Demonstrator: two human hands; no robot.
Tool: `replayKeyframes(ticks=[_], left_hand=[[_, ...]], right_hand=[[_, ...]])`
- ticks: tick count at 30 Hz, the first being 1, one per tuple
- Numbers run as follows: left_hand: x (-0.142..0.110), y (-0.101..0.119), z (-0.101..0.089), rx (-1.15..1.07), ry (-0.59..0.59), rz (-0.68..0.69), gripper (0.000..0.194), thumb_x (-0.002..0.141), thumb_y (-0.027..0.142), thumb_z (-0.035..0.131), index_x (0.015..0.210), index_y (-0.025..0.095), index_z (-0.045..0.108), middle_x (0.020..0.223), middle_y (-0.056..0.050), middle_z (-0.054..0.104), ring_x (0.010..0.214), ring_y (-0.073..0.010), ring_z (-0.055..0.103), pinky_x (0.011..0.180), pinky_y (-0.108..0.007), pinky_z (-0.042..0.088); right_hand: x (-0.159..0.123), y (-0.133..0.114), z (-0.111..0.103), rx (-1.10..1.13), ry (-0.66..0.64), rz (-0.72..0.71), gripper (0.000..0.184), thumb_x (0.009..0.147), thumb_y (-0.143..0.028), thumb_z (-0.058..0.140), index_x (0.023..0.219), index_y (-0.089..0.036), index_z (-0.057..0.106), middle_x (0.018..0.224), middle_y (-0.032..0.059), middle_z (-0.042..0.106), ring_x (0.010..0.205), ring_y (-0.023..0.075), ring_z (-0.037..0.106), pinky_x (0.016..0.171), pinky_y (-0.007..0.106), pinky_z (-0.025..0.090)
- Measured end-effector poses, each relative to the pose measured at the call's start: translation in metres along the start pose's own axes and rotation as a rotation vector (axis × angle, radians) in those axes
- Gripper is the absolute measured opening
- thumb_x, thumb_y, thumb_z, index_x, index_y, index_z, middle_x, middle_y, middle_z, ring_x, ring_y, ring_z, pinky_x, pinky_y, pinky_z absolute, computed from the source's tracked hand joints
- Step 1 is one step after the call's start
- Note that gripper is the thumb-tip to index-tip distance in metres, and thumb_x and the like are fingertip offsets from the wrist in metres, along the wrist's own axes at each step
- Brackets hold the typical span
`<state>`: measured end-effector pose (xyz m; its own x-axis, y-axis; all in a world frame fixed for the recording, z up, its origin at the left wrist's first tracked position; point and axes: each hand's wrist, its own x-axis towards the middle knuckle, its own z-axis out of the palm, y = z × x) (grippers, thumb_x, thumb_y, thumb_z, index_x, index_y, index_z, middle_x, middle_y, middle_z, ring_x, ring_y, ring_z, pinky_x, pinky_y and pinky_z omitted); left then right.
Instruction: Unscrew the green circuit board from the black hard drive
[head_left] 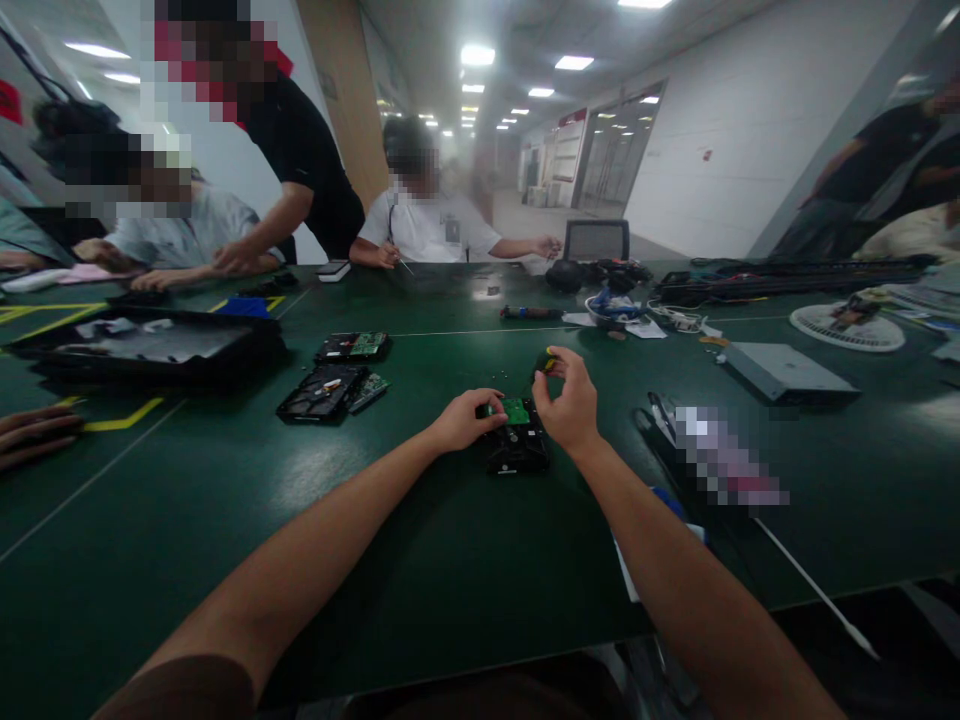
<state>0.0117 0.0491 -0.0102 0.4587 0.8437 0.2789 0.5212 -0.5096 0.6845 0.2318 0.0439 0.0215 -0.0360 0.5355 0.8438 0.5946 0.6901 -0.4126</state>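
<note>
A black hard drive with a green circuit board on its upper part lies on the table in front of me. At its left edge is my left hand, thumb and fingers closed on the drive beside the board. My right hand is raised at the drive's upper right, its fingers wrapped round a screwdriver with a dark and yellow handle. The screwdriver's shaft and tip cannot be made out. Several tiny screws lie just beyond the drive.
Two more drives and a loose circuit board lie to the left, near a black tray. A grey metal box and a white round grille are at right. Co-workers sit across the green table.
</note>
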Motion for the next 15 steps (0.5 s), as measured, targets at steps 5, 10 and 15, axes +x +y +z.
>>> replayKeyframes(ticks=[5, 10, 15], left_hand=[[-0.0001, -0.0006, 0.0001, 0.006, 0.003, 0.006, 0.013, 0.088, 0.034, 0.069, 0.096, 0.023, 0.069, 0.132, -0.006, 0.066, 0.121, -0.0256, 0.061, 0.108, -0.043, 0.043], [-0.0007, -0.0007, 0.0004, 0.009, 0.003, -0.004, 0.013, 0.089, 0.034, 0.068, 0.096, 0.023, 0.069, 0.133, -0.006, 0.066, 0.122, -0.0259, 0.060, 0.107, -0.044, 0.043], [-0.0003, -0.0029, 0.0009, 0.005, 0.002, -0.011, 0.013, 0.089, 0.035, 0.069, 0.095, 0.023, 0.069, 0.133, -0.006, 0.065, 0.124, -0.0263, 0.059, 0.109, -0.045, 0.042]], right_hand=[[0.0009, -0.0014, -0.0007, 0.025, -0.004, 0.003, 0.043, 0.093, -0.027, 0.062, 0.133, -0.025, 0.048, 0.121, 0.0112, 0.061, 0.099, 0.0245, 0.067, 0.086, 0.045, 0.062], [0.0019, -0.0045, -0.0022, 0.005, -0.012, -0.011, 0.043, 0.093, -0.024, 0.060, 0.135, -0.025, 0.049, 0.122, 0.0121, 0.059, 0.103, 0.0247, 0.064, 0.087, 0.045, 0.062], [0.0000, 0.0004, 0.0012, 0.019, 0.026, 0.021, 0.047, 0.093, -0.025, 0.061, 0.137, -0.023, 0.045, 0.122, 0.0127, 0.061, 0.098, 0.0242, 0.068, 0.084, 0.045, 0.063]])
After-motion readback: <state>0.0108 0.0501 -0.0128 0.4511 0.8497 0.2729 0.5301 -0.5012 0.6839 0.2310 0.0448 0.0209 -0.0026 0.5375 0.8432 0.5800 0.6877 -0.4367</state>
